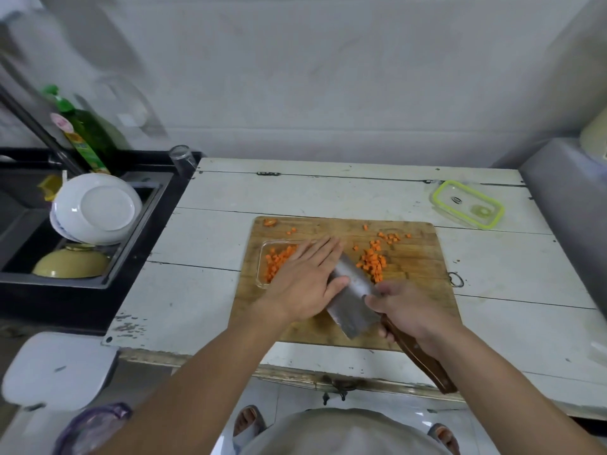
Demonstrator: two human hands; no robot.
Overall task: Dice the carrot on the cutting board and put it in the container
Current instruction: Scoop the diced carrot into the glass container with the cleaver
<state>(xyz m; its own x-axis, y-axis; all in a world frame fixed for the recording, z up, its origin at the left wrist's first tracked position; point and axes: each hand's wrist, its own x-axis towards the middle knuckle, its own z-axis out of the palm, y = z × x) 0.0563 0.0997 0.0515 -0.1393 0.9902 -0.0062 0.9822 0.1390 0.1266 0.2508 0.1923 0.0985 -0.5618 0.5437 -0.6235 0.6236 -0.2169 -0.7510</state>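
A white plank worktop (203, 290) stands against a grey wall, with a wooden cutting board (423, 290) near its front edge and a green-rimmed lid (466, 204) towards its far right corner. On the board's left half sits a clear container (262, 267) holding diced carrot (274, 264), with more carrot dice (372, 262) loose at the board's centre. The left hand (305, 284) lies flat, fingers straight, over the container and the cleaver (353, 302), whose wooden handle the right hand (407, 310) grips with curled fingers.
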